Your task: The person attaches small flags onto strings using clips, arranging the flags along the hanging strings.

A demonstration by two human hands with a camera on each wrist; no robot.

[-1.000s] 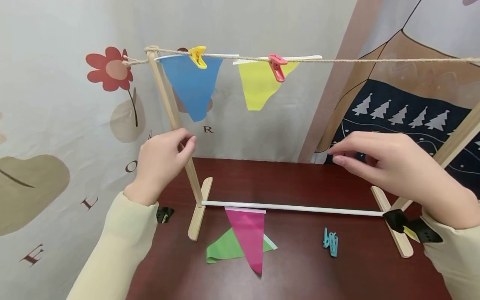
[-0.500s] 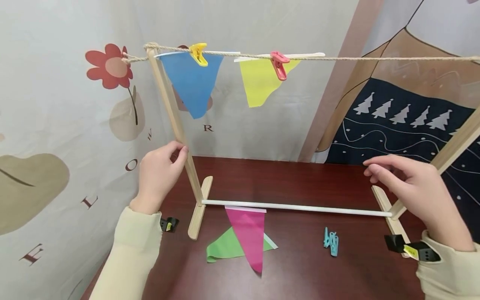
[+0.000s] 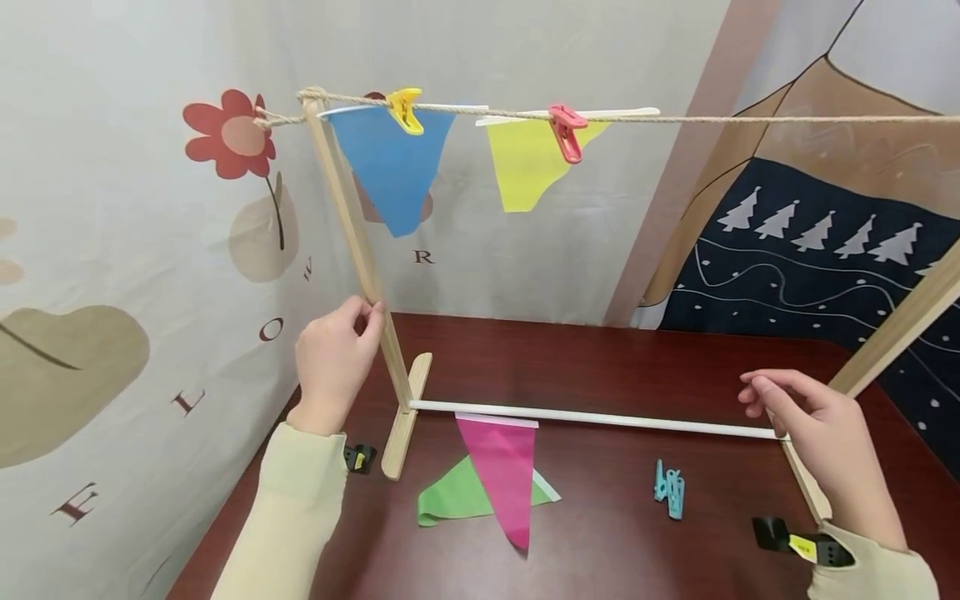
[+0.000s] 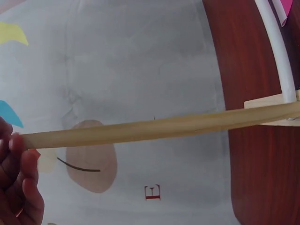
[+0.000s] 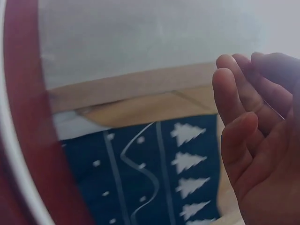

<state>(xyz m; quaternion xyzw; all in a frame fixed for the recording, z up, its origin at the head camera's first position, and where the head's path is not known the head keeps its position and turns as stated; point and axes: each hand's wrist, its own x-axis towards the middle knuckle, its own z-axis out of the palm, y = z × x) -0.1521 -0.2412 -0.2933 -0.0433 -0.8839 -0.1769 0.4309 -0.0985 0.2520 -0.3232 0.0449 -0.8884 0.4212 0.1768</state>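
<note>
My left hand [image 3: 335, 358] is beside the left wooden post [image 3: 348, 204], fingers loosely curled with nothing in them. Its fingertips overlap that post in the left wrist view. Lower at the right, my right hand [image 3: 813, 433] hovers bare with bent, relaxed fingers, in front of the right post [image 3: 911, 321]. A yellow clip [image 3: 406, 112] fixes the blue pennant [image 3: 393, 171] to the twine [image 3: 697, 119]. Further right on the twine, a pink clip [image 3: 567, 133] holds the yellow pennant [image 3: 517, 167]. A magenta pennant [image 3: 501, 475] lies across a green one [image 3: 453, 493] on the table.
Teal clips [image 3: 670, 490] lie together on the dark red table [image 3: 600, 533]. A white rod [image 3: 600, 415] joins the two posts low down, behind the flags. The printed cloth backdrop [image 3: 480, 275] stands close behind the frame.
My right hand has dropped and moved to the right, away from the twine. My left hand has sunk slightly along the post. The view has shifted a little.
</note>
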